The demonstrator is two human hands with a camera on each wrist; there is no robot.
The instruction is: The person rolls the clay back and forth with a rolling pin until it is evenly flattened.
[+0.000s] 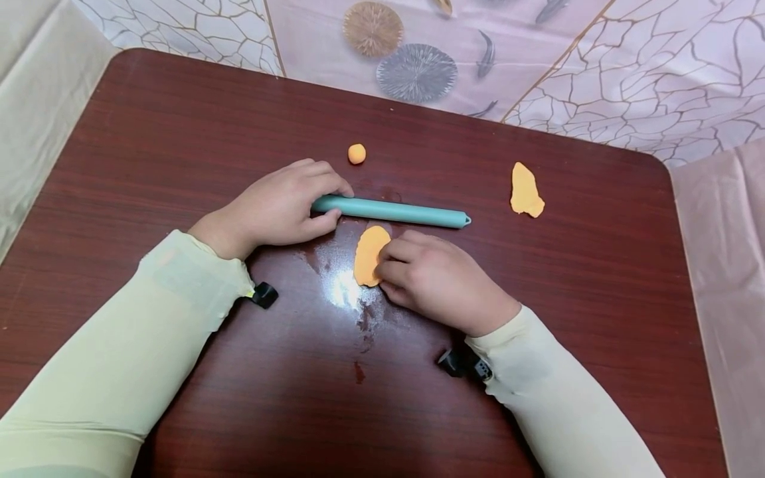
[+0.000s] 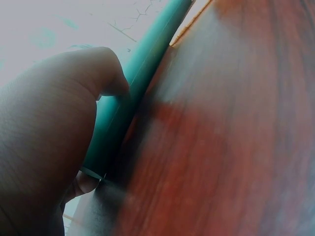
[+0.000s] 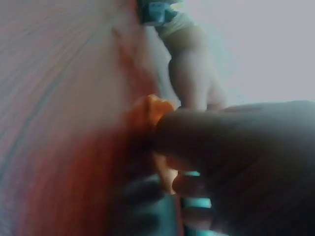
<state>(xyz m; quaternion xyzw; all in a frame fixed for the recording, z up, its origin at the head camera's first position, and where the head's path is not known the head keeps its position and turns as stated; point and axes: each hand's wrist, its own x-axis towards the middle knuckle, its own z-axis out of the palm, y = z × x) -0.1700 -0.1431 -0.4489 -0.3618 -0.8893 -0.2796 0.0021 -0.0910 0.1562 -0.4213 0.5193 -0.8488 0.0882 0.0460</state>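
Pinching the soft flattened orange clay oval [image 1: 370, 255] mid-table at its edge with our right hand [image 1: 439, 282], we judge it light and tearable, while our left hand [image 1: 277, 209] grips the stiff teal plastic roller [image 1: 391, 212].

Teal rolling rod and flattened orange dough piece, both in hand on the bench.

The teal rolling rod [image 1: 391, 212] is a slim, smooth cylinder with a small loop at its right end. It lies flat on the bench [image 1: 149, 146], running left to right, tilted slightly toward the near side at its right end. The left hand [image 1: 277, 207] grips its left end, thumb and fingers curled around it. The flattened orange dough piece [image 1: 368, 254] is a thin oval lying flat on the bench, just beside the rod on its near side. The fingers [image 1: 397, 255] of the right hand [image 1: 439, 280] curl onto its right edge.
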